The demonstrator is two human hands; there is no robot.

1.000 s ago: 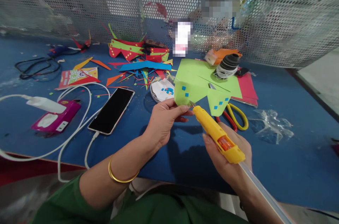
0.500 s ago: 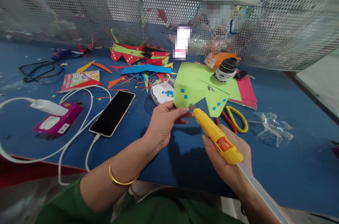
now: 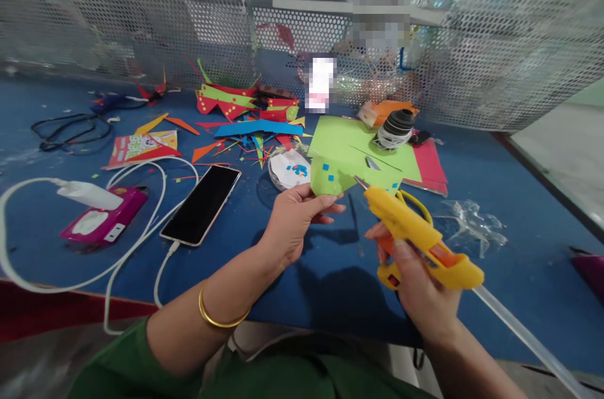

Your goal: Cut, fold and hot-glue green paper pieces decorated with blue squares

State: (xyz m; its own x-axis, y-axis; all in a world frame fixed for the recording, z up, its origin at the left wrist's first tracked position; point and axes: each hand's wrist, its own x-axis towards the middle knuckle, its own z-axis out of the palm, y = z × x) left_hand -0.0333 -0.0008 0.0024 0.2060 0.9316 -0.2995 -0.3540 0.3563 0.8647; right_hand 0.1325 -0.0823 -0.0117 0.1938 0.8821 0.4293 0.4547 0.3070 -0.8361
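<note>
My left hand (image 3: 295,223) pinches the lower left edge of a light green paper cutout (image 3: 334,180) dotted with small blue squares. In my right hand (image 3: 419,286) is a yellow glue gun (image 3: 406,219), its metal tip pointing up and left close to the cutout. A clear glue stick (image 3: 523,333) sticks out of the back of the gun. The gun hides part of the cutout's right side. Just behind my left hand sits a round dish (image 3: 278,180) with white paper and small blue pieces. Scissors with a yellow handle (image 3: 418,202) lie partly hidden behind the gun.
Green sheets (image 3: 325,134), a black-capped bottle (image 3: 396,128) and crumpled clear plastic (image 3: 474,226) lie on the right. Paper scraps (image 3: 259,128) and red-green paper masks (image 3: 226,100) are at the back. A phone (image 3: 202,204), white cable and magenta power socket (image 3: 111,216) are left.
My right hand has drawn the glue gun right and tilted it, so its tip is off the cutout's left part and its handle shows. My left hand keeps its hold.
</note>
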